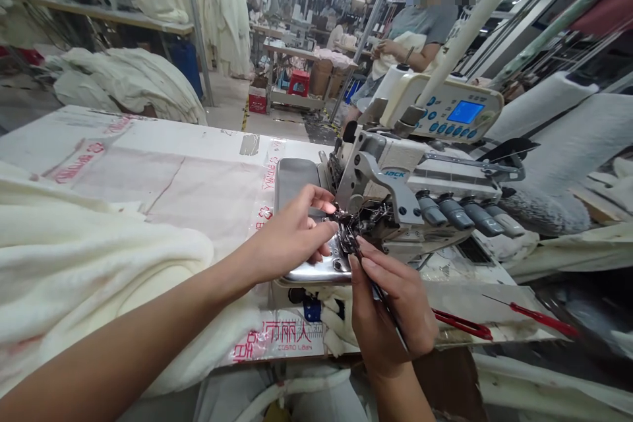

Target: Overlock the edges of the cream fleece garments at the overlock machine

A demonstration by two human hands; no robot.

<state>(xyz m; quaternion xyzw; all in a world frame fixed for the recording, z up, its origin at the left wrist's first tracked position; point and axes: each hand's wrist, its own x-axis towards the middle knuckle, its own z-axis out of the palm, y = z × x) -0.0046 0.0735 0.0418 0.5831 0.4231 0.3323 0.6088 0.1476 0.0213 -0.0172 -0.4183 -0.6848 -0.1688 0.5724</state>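
An overlock sewing machine (376, 155) stands on the table, with its looper and needle area exposed at the front. My left hand (297, 231) reaches over the metal plate (301, 175); its curled fingers and thumb are at the presser foot (349, 237), and whatever they pinch is too small to make out. Close to the same spot, my right hand (395, 297) grips dark metal tweezers (388, 306), whose tips point up toward the needle area. Cream fleece fabric (99, 264) lies heaped under and beside my left forearm.
Red-handled tools (462, 324) lie at the right on the table. A control panel (459, 112) with a blue screen tops the machine, near large white thread cones (544, 105). Across the machine, a person (420, 33) handles pale cloth. More fabric (128, 79) is piled beyond the table.
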